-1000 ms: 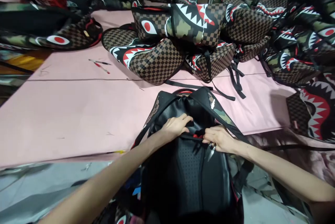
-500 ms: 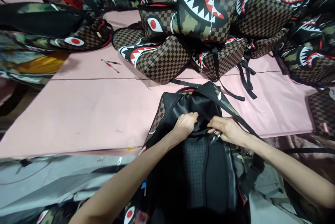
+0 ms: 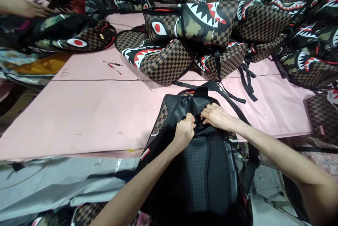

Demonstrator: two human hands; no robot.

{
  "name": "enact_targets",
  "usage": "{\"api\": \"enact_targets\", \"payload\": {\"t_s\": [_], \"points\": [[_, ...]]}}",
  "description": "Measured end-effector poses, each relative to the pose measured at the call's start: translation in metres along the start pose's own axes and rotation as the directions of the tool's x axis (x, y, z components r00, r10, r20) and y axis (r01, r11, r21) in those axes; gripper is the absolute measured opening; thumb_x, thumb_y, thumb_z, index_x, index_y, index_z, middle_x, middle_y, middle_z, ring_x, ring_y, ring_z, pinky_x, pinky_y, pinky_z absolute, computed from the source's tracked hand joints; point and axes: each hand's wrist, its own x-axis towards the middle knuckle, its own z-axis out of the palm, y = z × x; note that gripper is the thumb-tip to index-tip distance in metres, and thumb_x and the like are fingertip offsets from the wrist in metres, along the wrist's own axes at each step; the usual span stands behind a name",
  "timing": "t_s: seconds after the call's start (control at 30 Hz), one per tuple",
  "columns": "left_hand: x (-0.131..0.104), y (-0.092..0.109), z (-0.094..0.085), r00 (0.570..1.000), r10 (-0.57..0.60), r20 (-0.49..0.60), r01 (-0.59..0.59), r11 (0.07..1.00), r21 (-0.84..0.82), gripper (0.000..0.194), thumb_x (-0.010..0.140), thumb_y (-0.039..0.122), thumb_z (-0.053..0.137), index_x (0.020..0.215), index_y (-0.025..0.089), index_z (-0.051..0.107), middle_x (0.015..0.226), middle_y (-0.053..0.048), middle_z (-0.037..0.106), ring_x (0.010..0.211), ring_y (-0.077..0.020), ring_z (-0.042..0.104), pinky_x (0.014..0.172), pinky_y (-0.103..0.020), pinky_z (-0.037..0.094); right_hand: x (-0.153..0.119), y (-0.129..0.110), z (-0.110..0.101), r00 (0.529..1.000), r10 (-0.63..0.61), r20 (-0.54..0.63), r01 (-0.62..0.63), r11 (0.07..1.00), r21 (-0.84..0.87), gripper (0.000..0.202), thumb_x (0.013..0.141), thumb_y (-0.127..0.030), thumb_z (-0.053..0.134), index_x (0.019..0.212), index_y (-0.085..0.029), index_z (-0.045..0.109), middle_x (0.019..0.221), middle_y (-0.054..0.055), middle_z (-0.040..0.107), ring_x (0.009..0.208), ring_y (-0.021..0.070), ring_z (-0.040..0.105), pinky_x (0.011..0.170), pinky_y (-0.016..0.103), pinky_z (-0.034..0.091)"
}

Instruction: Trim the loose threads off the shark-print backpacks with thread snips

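A black backpack [image 3: 219,169] stands in front of me against the table edge, its padded back panel with a perforated centre strip facing me. Checkered side fabric shows at its upper left. My left hand [image 3: 185,130] is closed in a fist on the smooth black material near the top of the panel. Just right of it, my right hand [image 3: 215,116] pinches the same material, fingertips pointing left. A dark fold lies between the two hands. Some small shiny bit shows at the right fingertips, too small to name. One shoulder strap [image 3: 237,109] loops behind my right wrist.
A pink-covered table [image 3: 92,113] spans the front. Several checkered shark-mouth backpacks [image 3: 169,62] are piled across its back and right. Two pens [image 3: 114,66] lie left of them. At the upper left, another person's hands [image 3: 34,7] are on a camouflage backpack [image 3: 66,35].
My right hand has moved up and left, closer to my left hand, which has turned more upright. The shiny item below my right fingers is mostly hidden. The other person's hands have come further into view.
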Motion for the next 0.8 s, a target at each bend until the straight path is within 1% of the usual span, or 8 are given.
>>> {"api": "enact_targets", "payload": {"t_s": [0.17,0.27,0.33,0.4,0.47,0.57,0.63,0.8], "points": [[0.001,0.003,0.002,0.999,-0.039,0.001,0.039,0.998,-0.039,0.016,0.077,0.007,0.044,0.087,0.019,0.044,0.073,-0.001,0.062,0.069,-0.017,0.063,0.063,-0.025,0.04,0.01,0.002,0.007,0.995,-0.099,-0.004,0.099,0.995,-0.014,0.013,0.085,-0.027,0.057,0.088,-0.015,0.06,0.081,0.005,0.063,0.081,0.0183,0.049,0.07,0.03,0.027],[-0.002,0.006,-0.003,0.999,-0.034,-0.014,0.033,0.997,-0.075,0.014,0.078,0.009,0.045,0.088,0.018,0.047,0.078,-0.002,0.064,0.07,-0.0167,0.062,0.067,-0.027,0.043,0.007,0.003,0.006,0.998,-0.067,-0.004,0.066,0.997,-0.026,0.012,0.086,-0.026,0.054,0.085,-0.016,0.06,0.08,0.005,0.063,0.081,0.0188,0.05,0.071,0.031,0.028],[-0.005,0.008,-0.014,1.0,0.022,-0.018,-0.025,0.983,-0.181,0.011,0.082,0.015,0.044,0.09,0.018,0.051,0.078,-0.003,0.066,0.079,-0.0173,0.062,0.076,-0.028,0.044,0.003,0.003,0.005,1.0,0.002,0.003,-0.002,1.0,-0.009,0.01,0.086,-0.024,0.054,0.085,-0.016,0.06,0.081,0.005,0.063,0.083,0.0192,0.051,0.071,0.03,0.029],[-0.004,0.007,-0.03,0.992,0.119,0.032,-0.102,0.941,-0.324,0.023,0.089,0.023,0.034,0.096,0.017,0.056,0.078,-0.004,0.068,0.094,-0.0173,0.059,0.085,-0.028,0.042,-0.001,0.004,0.003,0.998,0.062,0.012,-0.062,0.998,0.01,0.009,0.085,-0.022,0.054,0.089,-0.016,0.06,0.085,0.006,0.064,0.084,0.0192,0.053,0.071,0.029,0.031],[0.0,0.002,-0.044,0.979,0.191,0.072,-0.153,0.921,-0.359,0.038,0.093,0.027,0.023,0.104,0.016,0.058,0.087,-0.005,0.07,0.106,-0.0165,0.054,0.093,-0.029,0.038,-0.003,0.005,0.002,0.995,0.094,0.014,-0.095,0.995,0.038,0.011,0.085,-0.021,0.053,0.093,-0.016,0.059,0.088,0.007,0.065,0.084,0.0188,0.054,0.071,0.028,0.033],[0.005,-0.014,-0.049,0.962,0.261,0.074,-0.255,0.963,-0.082,0.029,0.089,0.031,0.04,0.104,0.018,0.061,0.105,-0.006,0.065,0.106,-0.0193,0.053,0.094,-0.033,0.037,-0.003,0.007,0.002,0.991,0.135,0.024,-0.136,0.986,0.099,0.015,0.086,-0.026,0.053,0.095,-0.015,0.06,0.091,0.008,0.065,0.084,0.0189,0.057,0.069,0.026,0.035],[-0.003,-0.026,-0.04,0.938,0.339,0.066,-0.345,0.93,0.13,0.02,0.084,0.029,0.051,0.098,0.018,0.061,0.098,-0.006,0.065,0.095,-0.0199,0.057,0.086,-0.034,0.04,-0.005,0.007,0.001,0.985,0.169,0.045,-0.175,0.967,0.183,0.018,0.085,-0.029,0.054,0.096,-0.016,0.061,0.09,0.007,0.066,0.082,0.0185,0.059,0.067,0.025,0.035],[-0.063,-0.032,0.001,0.818,0.539,-0.199,-0.461,0.823,0.333,0.014,0.086,0.013,0.046,0.082,0.017,0.059,0.071,-0.002,0.06,0.07,-0.0153,0.055,0.071,-0.03,0.043,-0.025,-0.005,-0.004,0.957,0.231,0.178,-0.29,0.816,0.501,0.02,0.08,-0.035,0.059,0.087,-0.018,0.065,0.071,0.0,0.066,0.064,0.0136,0.058,0.058,0.022,0.033]]}}
